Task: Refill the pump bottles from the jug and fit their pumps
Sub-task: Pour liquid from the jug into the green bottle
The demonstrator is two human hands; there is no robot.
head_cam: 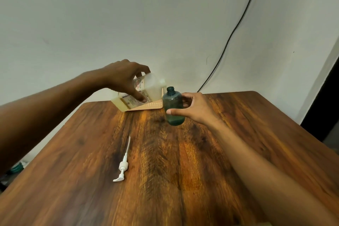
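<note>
A translucent white jug (pixel 146 88) with a printed label is tilted to the right at the far side of the table, its spout close to the bottle's mouth. My left hand (pixel 126 77) grips the jug from above. A dark green pump bottle (pixel 173 108) stands with its neck uncapped, just right of the jug. My right hand (pixel 192 108) wraps around the bottle's body. A white pump (pixel 122 167) with its long dip tube lies loose on the table, nearer to me and to the left.
The wooden table (pixel 165 170) has its left edge running diagonally and a rounded far right corner. A tan perforated tray (pixel 152 105) lies under the jug. A black cable (pixel 229 38) runs down the white wall behind.
</note>
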